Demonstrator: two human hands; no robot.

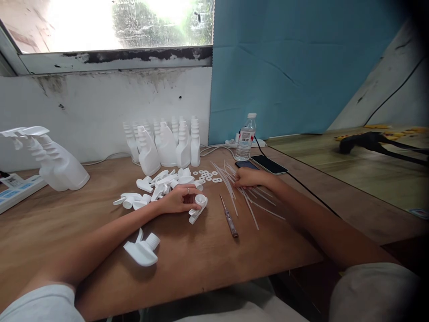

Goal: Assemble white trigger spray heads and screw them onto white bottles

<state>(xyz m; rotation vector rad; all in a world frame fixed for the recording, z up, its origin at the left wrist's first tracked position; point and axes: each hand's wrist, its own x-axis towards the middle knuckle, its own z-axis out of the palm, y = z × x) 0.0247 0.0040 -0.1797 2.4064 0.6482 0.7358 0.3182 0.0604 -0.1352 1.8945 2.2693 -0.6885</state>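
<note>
My left hand (182, 199) is closed on a white spray head (200, 202), whose round opening faces up. My right hand (248, 177) has its fingers pressed together at the thin white tubes (250, 203) spread on the table; whether a tube is between the fingertips is too small to tell. A screwdriver (229, 219) lies between my hands. Behind my left hand is a pile of white spray heads (167, 180), with small white rings (208, 175) to its right. One more spray head (143, 251) rests near my left forearm.
White bottles (166, 145) stand by the wall. Two bottles with spray heads (62, 163) are at the left, near a power strip (22, 194). A water bottle (246, 138), a phone (269, 164) and a black cable (311, 199) are at the right.
</note>
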